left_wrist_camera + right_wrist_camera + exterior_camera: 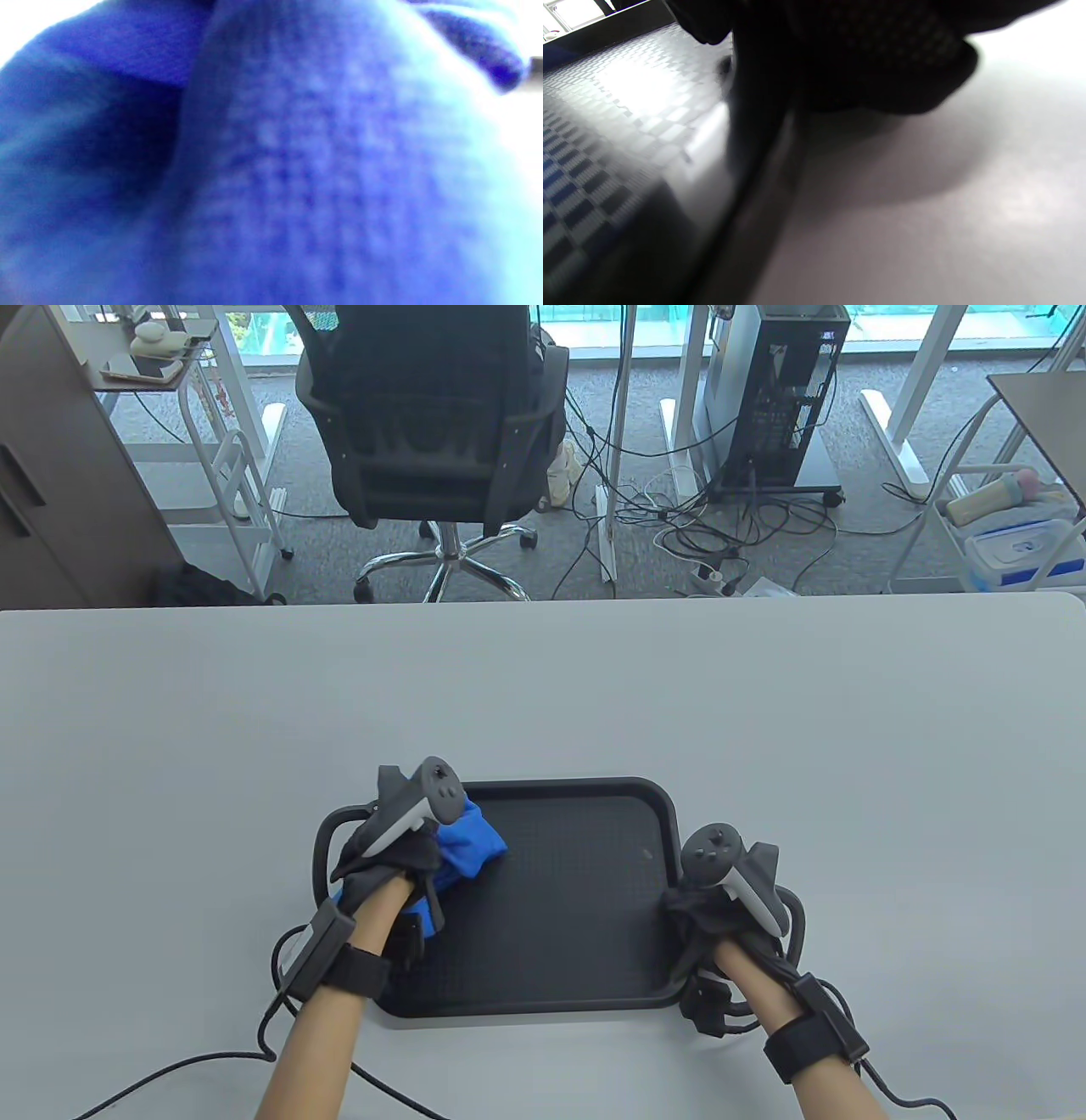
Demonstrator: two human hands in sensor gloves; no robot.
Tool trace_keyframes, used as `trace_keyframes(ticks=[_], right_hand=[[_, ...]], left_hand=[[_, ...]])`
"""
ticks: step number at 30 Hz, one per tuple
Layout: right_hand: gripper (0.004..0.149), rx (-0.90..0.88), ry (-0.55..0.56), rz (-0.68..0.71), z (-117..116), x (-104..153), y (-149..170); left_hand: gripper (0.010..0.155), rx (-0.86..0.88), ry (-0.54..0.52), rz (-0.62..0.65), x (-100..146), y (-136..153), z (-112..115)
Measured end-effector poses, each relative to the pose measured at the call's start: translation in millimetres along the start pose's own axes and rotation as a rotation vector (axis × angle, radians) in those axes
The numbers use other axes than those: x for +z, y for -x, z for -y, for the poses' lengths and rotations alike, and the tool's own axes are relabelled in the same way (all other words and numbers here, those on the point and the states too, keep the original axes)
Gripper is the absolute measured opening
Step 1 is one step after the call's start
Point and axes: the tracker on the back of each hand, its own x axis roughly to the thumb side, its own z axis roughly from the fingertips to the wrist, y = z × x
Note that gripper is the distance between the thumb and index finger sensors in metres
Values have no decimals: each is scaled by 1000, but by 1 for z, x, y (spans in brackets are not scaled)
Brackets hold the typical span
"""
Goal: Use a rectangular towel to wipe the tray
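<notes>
A black textured tray [577,899] lies on the grey table near its front edge. My left hand [399,857] presses a bunched blue towel [475,844] onto the tray's left part. The towel fills the left wrist view [297,169], blurred and very close. My right hand [721,908] grips the tray's right rim and handle. In the right wrist view my dark gloved fingers [840,63] sit over the tray's rim [746,178], with the patterned tray floor [606,148] to the left.
The grey table [543,687] stretches wide behind the tray. Glove cables [212,1060] trail off the front edge. Beyond the table an office chair [433,432], a computer tower [780,398] and carts stand on the floor.
</notes>
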Motion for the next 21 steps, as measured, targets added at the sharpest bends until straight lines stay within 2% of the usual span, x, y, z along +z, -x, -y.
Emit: trace_keyframes(ticks=[3, 6, 10, 13, 15, 17, 21], right_hand=[[48, -1, -1, 1, 0, 0, 0], [48, 1, -1, 0, 0, 0, 0], [48, -1, -2, 1, 0, -1, 0], [48, -2, -3, 1, 0, -1, 0], [48, -2, -2, 0, 0, -1, 0], [48, -1, -1, 0, 0, -1, 0], [48, -1, -3, 0, 0, -1, 0]], left_hand=[[60, 123, -66, 1, 16, 20, -30], [60, 183, -193, -23, 30, 42, -63], [60, 241, -353, -108, 37, 65, -84], [60, 252, -462, -223, 31, 82, -73], [60, 203, -471, -293, 22, 93, -55], [60, 154, -404, -351, 12, 104, -27], [60, 119, -253, -372, 9, 112, 11]])
